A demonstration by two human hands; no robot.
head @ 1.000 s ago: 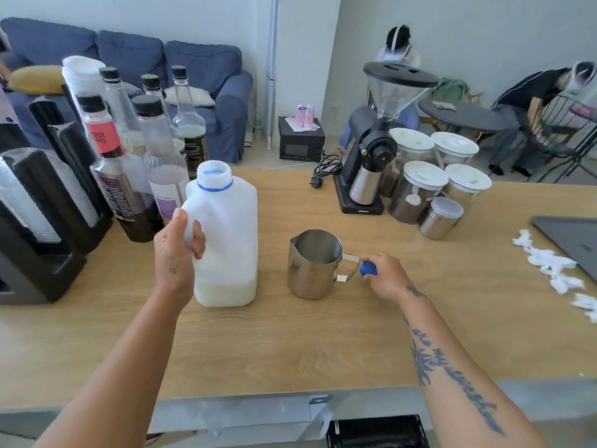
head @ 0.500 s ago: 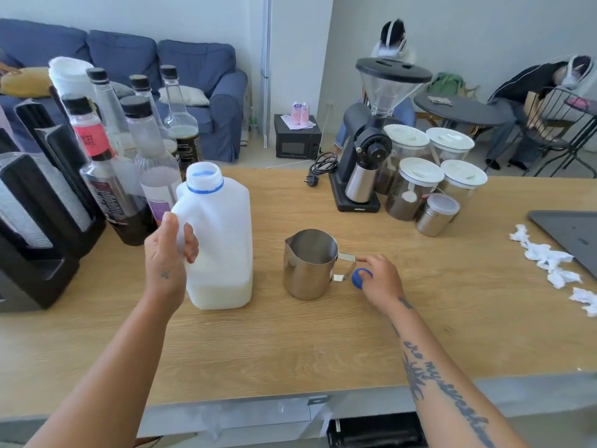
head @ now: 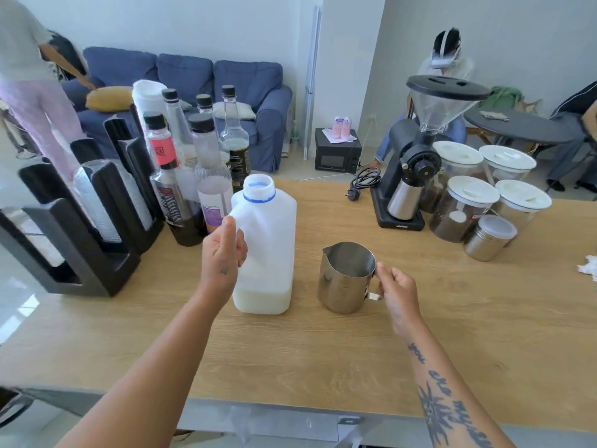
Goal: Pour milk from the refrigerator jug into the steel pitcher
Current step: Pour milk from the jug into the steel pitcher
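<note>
A white plastic milk jug (head: pixel 269 240) stands upright and uncapped on the wooden counter (head: pixel 323 350), with a low layer of milk at its bottom. My left hand (head: pixel 223 253) grips its handle on the left side. To its right stands the steel pitcher (head: pixel 347 276), upright, with no milk visible inside and its spout facing left. My right hand (head: pixel 395 286) holds the pitcher's handle. The blue cap is out of sight.
Syrup bottles (head: pixel 193 176) and black cup holders (head: pixel 80 221) crowd the counter's left. A coffee grinder (head: pixel 416 163), lidded jars (head: pixel 465 202) and a steel tin (head: pixel 491 236) stand at the back right. Crumpled white paper (head: pixel 589 268) lies at the right edge. People are in the room behind.
My right hand, which held the blue cap beside the pitcher, now holds the pitcher's handle; the cap is no longer visible. The left hand stays on the jug.
</note>
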